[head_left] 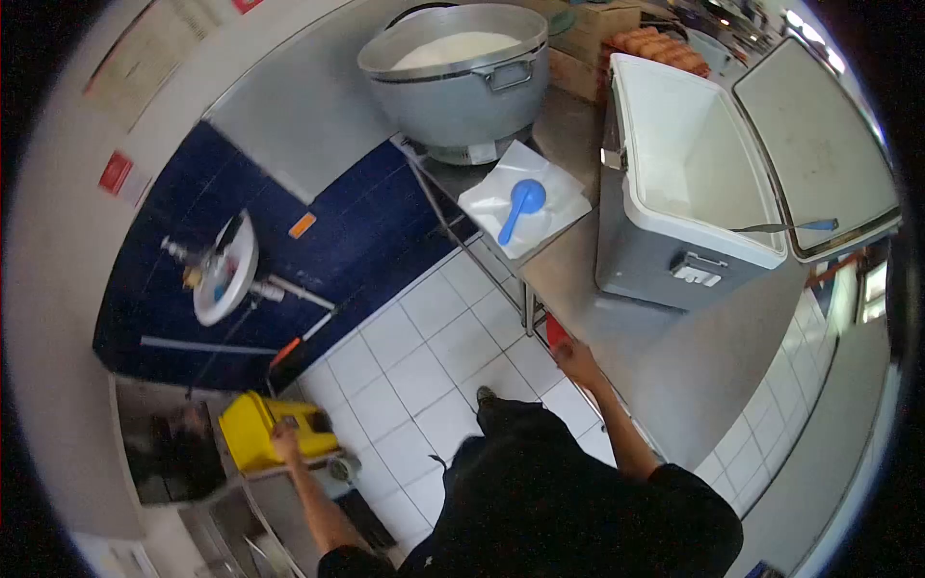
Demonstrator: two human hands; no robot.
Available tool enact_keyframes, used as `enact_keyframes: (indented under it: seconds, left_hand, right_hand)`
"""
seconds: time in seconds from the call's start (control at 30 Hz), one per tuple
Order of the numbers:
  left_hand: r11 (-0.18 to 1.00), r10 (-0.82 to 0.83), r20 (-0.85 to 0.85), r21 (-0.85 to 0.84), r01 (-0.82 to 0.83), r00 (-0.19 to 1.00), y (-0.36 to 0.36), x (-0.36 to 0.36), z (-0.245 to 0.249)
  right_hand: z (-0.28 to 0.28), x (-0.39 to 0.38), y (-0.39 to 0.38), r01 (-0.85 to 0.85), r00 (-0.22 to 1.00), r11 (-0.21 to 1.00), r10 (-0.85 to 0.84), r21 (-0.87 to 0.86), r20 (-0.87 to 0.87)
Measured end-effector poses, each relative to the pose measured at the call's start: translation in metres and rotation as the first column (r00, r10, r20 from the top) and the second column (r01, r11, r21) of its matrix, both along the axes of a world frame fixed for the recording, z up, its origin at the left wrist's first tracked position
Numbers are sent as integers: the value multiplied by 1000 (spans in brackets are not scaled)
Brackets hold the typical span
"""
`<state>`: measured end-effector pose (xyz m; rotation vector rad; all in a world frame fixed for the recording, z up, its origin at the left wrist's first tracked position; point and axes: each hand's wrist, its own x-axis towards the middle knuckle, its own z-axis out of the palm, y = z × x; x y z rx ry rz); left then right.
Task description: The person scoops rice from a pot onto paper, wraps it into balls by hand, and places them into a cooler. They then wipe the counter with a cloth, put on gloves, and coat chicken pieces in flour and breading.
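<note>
My left hand (286, 443) is out low on the left, overlapping a yellow bin (249, 432) in this view; its fingers are small and blurred, and I cannot tell whether they hold anything. Beside the metal table's edge (665, 385), my right hand (578, 364) has its fingers curled in, with nothing visible in them. A red object (556, 330) shows partly just beyond it. On the table, a blue scoop (525, 204) lies on a white sheet (554, 214). The large grey cooker (448, 106) behind it stands uncovered, with white contents.
A grey cooler box (636, 255) stands on the table with its lid (819, 135) swung back; a blue-handled utensil (817, 225) rests across its rim. Brown eggs (660, 48) and cardboard boxes (588, 34) sit behind. A washbasin (229, 275) is on the left wall, above white floor tiles (434, 328).
</note>
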<state>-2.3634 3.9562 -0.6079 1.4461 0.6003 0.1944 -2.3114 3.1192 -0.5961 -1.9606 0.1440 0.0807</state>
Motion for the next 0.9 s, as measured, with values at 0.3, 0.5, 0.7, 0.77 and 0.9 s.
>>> enact_keyframes:
  seconds: [0.3, 0.5, 0.7, 0.77, 0.9]
  left_hand:
    - [583, -809, 203, 405, 704, 552, -573, 354, -18]
    - [446, -877, 194, 667, 597, 439, -690, 409, 116]
    - [43, -984, -68, 807, 589, 164, -716, 455, -29]
    - [-102, -963, -236, 761, 641, 127, -721, 461, -13]
    - [205, -964, -251, -477, 854, 91, -718, 460, 23]
  right_hand:
    - [68, 225, 25, 673, 737, 725, -643, -146, 207]
    - [137, 343, -2, 805, 567, 522, -531, -284, 630]
    - [105, 420, -23, 535, 834, 548, -464, -643, 299]
    - [83, 428, -21, 444, 873, 526, -437, -726, 217]
    - [74, 441, -12, 483, 849, 422, -440, -767, 293]
